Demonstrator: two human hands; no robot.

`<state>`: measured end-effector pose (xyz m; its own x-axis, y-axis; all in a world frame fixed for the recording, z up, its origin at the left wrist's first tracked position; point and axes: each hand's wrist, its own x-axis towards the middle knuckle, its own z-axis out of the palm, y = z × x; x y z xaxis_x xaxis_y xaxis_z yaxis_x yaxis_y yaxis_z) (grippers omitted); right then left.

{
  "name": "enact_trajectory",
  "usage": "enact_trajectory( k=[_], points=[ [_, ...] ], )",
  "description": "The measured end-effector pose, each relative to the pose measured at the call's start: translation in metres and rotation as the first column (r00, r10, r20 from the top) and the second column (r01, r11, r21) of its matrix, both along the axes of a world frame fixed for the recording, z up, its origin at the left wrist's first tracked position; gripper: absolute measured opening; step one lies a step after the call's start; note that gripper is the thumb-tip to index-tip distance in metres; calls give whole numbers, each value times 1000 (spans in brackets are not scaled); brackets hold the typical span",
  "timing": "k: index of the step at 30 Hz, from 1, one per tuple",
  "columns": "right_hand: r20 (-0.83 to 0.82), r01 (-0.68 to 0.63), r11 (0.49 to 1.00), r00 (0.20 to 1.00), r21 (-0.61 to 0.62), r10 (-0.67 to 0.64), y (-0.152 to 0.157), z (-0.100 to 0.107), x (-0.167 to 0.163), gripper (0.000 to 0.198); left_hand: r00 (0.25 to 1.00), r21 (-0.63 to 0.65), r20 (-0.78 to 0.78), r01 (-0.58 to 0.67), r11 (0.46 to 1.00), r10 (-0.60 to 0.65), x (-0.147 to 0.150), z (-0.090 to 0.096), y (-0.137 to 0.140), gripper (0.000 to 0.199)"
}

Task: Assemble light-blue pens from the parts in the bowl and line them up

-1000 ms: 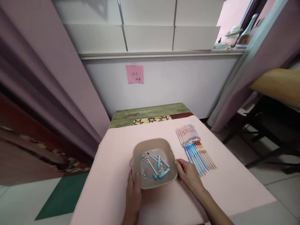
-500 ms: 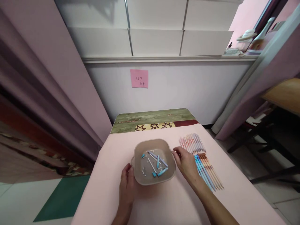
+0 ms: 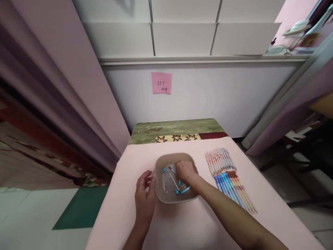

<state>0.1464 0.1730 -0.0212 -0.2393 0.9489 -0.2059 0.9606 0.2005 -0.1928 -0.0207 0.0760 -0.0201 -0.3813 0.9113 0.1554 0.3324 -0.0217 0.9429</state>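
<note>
A beige plastic basin (image 3: 162, 198) with small side handles rests on the pink-covered table. Inside it lie pen parts: a thin white tube (image 3: 174, 181), a turquoise piece (image 3: 185, 190), a greyish-lavender pen barrel (image 3: 172, 168) and several small white bits. My right hand (image 3: 185, 171) reaches into the basin with fingers bent down and closed over the lavender barrel; its fingertips are hidden, so I cannot tell what they grip. Beside the basin's left handle, my left hand (image 3: 145, 191) is loosely curled with fingers apart, thumb close to the rim, holding nothing.
Right of the basin lie rows of pens: white-and-red patterned pens (image 3: 220, 161), blue pens (image 3: 229, 189) and brown-beige pens (image 3: 241, 192). A green wooden table end (image 3: 177, 126) shows at the back. A pink note (image 3: 161, 83) sticks to the wall. Curtains (image 3: 104, 104) hang on the left.
My right hand has left the basin's right handle and moved inside among the pen parts. My left hand has loosened its fingers at the left handle. The view has shifted slightly left.
</note>
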Motion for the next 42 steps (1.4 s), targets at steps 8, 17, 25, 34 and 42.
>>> enact_trajectory(
  k=[8, 17, 25, 34, 42],
  points=[
    [-156, -3, 997, 988, 71, 14, -15, 54, 31, 16, 747, 320, -651, 431, 844, -134, 14, 15, 18, 30],
    [-756, -195, 976, 652, -92, 59, -33, 73, 43, 23, 783, 123, -539, 437, 891, -310, 34, 15, 22, 28],
    [-158, 15, 1000, 987, -25, -18, -4, 22, 19, 18, 833, -65, 534, 207, 976, -141, 18, 31, 8, 32],
    [-109, 50, 997, 993, -56, -56, -9, 8, -11, 17, 439, -103, 892, 432, 896, -109, 32, 45, 5, 25],
    [-676, 161, 984, 717, -78, -171, -35, 34, 37, 37, 769, -43, 577, 365, 930, -275, 30, 32, 4, 25]
  ],
)
